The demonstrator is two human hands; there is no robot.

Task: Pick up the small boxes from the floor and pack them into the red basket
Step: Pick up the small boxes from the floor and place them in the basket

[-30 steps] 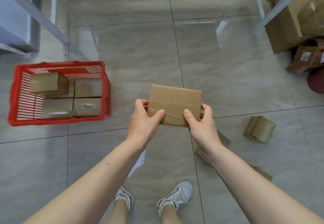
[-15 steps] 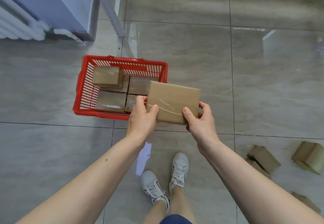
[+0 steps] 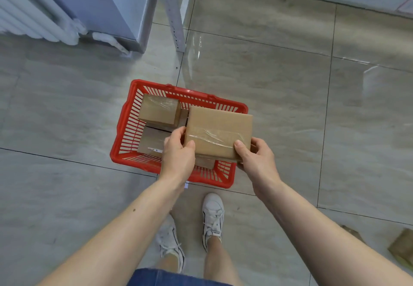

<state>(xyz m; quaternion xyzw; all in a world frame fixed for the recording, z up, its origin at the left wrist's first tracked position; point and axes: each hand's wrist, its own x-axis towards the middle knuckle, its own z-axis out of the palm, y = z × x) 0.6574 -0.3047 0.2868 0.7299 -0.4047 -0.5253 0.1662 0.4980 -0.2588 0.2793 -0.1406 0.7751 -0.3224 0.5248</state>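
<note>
Left hand: the left hand (image 3: 178, 151) grips the near left corner of the held box, thumb on top and fingers curled underneath
Right hand: the right hand (image 3: 254, 158) grips the near right corner of the same box, thumb pressed on its taped top face
Held box: a flat brown cardboard box (image 3: 218, 132) with clear tape across it, held level between both hands above the right half of the basket
Red basket: the red basket (image 3: 125, 138) stands on the floor just beyond the person's feet, its slatted left wall and far rim in plain view
Boxes in basket: a taped box (image 3: 159, 112) sits highest in the far left corner on top of others; a lower box (image 3: 150, 140) with a white label lies in the near left part; more lie under the held box, mostly hidden
Boxes on floor: a brown box (image 3: 402, 246) lies at the near right edge, cut off by the frame
Floor: glossy grey tiled floor (image 3: 290, 84)
Surroundings: a white radiator (image 3: 33, 10) at far left, a metal shelf leg (image 3: 174, 12) behind the basket
Feet: white sneakers (image 3: 212, 216) near the basket's near rim
</note>
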